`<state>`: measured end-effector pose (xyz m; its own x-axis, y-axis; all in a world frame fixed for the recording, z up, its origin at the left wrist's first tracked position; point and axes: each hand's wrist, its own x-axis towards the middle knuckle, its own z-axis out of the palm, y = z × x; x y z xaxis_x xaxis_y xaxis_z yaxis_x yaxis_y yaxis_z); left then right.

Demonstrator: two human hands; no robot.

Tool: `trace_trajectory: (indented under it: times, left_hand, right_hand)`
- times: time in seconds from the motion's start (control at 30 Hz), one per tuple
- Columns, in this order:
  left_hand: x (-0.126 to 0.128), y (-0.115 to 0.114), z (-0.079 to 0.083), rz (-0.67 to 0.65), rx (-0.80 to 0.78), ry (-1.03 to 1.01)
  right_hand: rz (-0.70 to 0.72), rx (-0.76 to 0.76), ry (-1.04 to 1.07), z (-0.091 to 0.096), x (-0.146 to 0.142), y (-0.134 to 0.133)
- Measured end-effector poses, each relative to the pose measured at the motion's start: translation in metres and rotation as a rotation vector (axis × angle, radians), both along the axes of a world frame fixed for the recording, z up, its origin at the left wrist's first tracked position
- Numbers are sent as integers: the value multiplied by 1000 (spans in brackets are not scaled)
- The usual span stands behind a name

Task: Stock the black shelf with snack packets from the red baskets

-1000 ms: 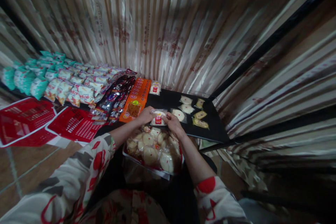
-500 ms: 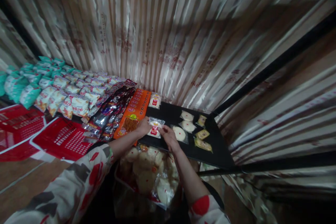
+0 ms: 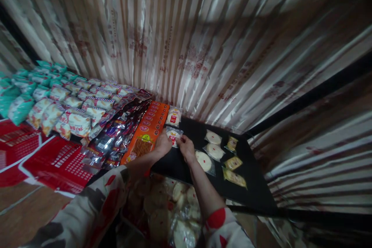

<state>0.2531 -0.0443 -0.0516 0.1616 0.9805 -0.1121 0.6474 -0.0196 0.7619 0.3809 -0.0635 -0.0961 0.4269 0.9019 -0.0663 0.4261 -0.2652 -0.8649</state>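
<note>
Between my two hands is a clear packet with a round white biscuit and a red label [image 3: 173, 133], low over the black tabletop or touching it. My left hand [image 3: 164, 144] pinches its left edge, close to the orange pack. Fingers of my right hand [image 3: 185, 147] are closed on its right edge. Just behind it lies a matching red-labelled packet [image 3: 174, 116]. To the right of my right hand rests a clear-wrapped round white biscuit [image 3: 204, 161] with a small red mark, and two more like it lie farther back.
Small yellow packets [image 3: 233, 162] line the black tabletop [image 3: 255, 186] at right. An orange pack [image 3: 151, 124], dark shiny packets [image 3: 116, 133], and white [image 3: 74, 122] and teal snack bags [image 3: 20, 108] stretch leftward. Red baskets [image 3: 58, 162] stand in front; wrapped biscuits [image 3: 183, 234] fill a container below.
The held packet has moved back toward the matching one, with both hands on it. The camera view has shifted, so the table sits lower and farther right.
</note>
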Motion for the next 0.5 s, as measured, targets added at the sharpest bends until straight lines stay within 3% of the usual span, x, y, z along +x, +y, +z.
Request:
trace_trajectory:
  times: [0.17,0.5]
  left_hand:
    - [10,7,-11,3,128,36]
    - [22,14,-26,-143,305,153]
  right_hand:
    - [-11,4,-54,-5,6,24]
    - [-59,20,-76,-5,10,62]
